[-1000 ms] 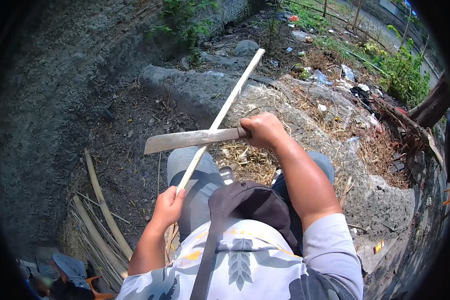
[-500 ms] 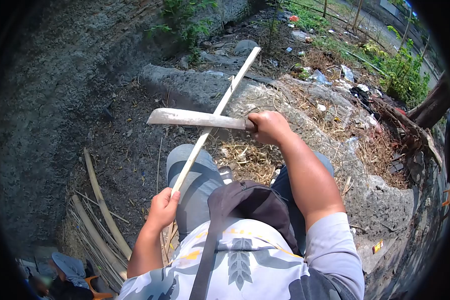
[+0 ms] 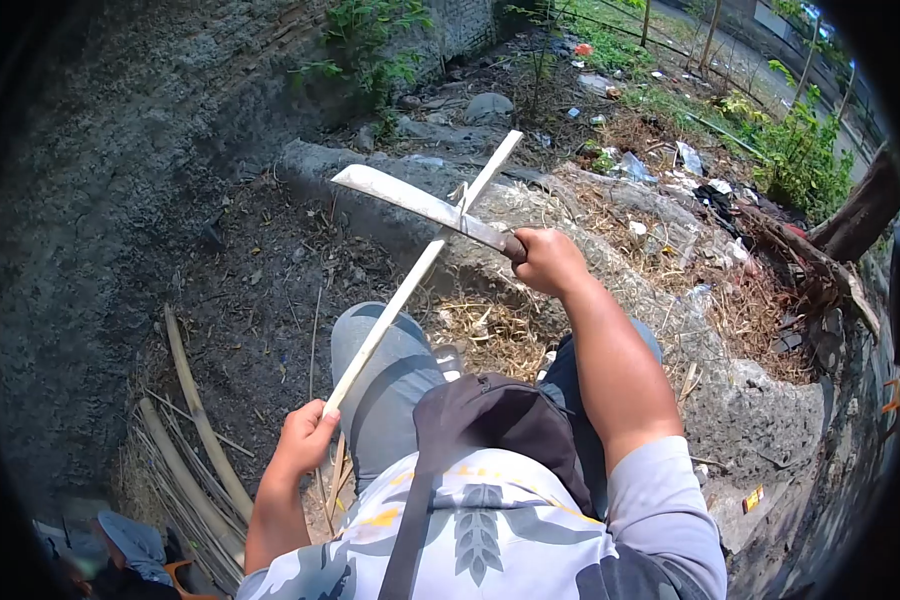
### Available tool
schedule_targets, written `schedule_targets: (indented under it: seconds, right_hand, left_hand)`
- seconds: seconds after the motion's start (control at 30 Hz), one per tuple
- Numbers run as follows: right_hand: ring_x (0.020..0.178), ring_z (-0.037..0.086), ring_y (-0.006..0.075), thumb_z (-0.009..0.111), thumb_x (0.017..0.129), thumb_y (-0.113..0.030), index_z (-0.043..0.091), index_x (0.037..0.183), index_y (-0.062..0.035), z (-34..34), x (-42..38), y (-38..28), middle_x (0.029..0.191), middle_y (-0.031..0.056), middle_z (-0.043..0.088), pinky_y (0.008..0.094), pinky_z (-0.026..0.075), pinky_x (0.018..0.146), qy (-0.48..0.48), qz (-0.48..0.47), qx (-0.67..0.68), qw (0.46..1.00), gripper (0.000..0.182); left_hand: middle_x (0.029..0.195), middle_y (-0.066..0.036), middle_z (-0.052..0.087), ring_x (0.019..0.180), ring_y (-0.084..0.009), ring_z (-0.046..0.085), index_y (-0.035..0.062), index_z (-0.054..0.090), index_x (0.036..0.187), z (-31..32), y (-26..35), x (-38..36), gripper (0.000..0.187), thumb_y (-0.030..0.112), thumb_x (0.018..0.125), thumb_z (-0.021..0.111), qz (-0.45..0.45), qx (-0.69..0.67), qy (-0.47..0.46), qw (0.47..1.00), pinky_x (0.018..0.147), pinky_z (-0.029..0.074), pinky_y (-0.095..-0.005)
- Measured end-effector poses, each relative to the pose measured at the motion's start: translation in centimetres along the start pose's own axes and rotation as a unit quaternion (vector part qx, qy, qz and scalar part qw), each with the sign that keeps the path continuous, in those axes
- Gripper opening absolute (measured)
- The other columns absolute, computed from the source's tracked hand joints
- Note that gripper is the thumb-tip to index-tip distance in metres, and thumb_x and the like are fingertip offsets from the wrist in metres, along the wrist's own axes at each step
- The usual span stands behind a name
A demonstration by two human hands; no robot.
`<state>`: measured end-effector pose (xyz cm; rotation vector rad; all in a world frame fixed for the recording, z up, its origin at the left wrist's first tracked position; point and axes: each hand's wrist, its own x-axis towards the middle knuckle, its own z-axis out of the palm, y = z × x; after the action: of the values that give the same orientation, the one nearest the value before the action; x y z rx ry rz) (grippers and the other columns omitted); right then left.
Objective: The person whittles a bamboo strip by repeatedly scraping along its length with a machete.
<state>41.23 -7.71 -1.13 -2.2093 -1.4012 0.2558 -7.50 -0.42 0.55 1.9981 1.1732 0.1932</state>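
Note:
A long pale strip of wood or bamboo (image 3: 390, 312) slants up and away over my left knee. My left hand (image 3: 308, 438) grips its near end, thumb on top. In my right hand (image 3: 548, 262) is the dark handle of a machete (image 3: 410, 200), whose broad blade points left and lies across the strip's upper part. A small curled shaving stands up at the blade's edge. My right fingers are wrapped round the handle.
Long curved canes (image 3: 205, 410) lie on the ground at the left, beside a rough wall (image 3: 100, 200). A stone ledge (image 3: 650, 300) with dry debris runs along the right. Another person's leg (image 3: 135, 545) shows at the lower left. A dark bag (image 3: 500, 420) rests on my lap.
The blade has moved farther up the strip and its tip has swung upward. My left hand and the strip have shifted down and slightly left. A curled shaving now shows near the blade.

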Motion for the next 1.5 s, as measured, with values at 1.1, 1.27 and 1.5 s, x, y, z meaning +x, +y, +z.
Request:
schedule_targets:
  seconds: [1.1, 1.27, 1.5]
  right_hand:
    - [0.091, 0.072, 0.0384, 0.072, 0.078, -0.017, 0.072, 0.095, -0.0131, -1.2, 0.0, 1.9, 0.093, 0.0146, 0.076, 0.0507, 0.056, 0.08, -0.014, -0.025, -0.054, 0.998, 0.017]
    - [0.103, 0.07, 0.0394, 0.069, 0.083, -0.02, 0.074, 0.102, -0.0116, -0.8, 0.5, 2.9, 0.103, 0.0195, 0.075, 0.0497, 0.055, 0.088, -0.04, 0.053, 0.026, 0.997, 0.021]
    - [0.095, 0.073, 0.0374, 0.07, 0.075, -0.016, 0.072, 0.095, -0.0156, -0.3, -0.9, -1.7, 0.094, 0.0158, 0.075, 0.0497, 0.057, 0.084, -0.114, -0.091, -0.039, 0.989, 0.02]
  left_hand:
    - [0.065, 0.0, 0.049, 0.064, -0.0088, 0.043, 0.0013, 0.06, 0.081, -2.6, -4.7, -2.4, 0.033, 0.024, 0.106, 0.059, 0.001, -0.033, 0.024, 0.999, 0.056, 0.04, -0.0329]
    - [0.065, 0.001, 0.05, 0.063, -0.0082, 0.044, 0.0012, 0.061, 0.082, -2.7, -4.9, -2.7, 0.032, 0.023, 0.106, 0.059, -0.028, -0.026, 0.027, 0.999, 0.056, 0.04, -0.0319]
    - [0.067, -0.002, 0.054, 0.065, -0.0112, 0.048, 0.001, 0.061, 0.082, 0.1, -3.1, -1.2, 0.034, 0.025, 0.107, 0.057, 0.01, -0.016, 0.029, 0.999, 0.058, 0.042, -0.0334]
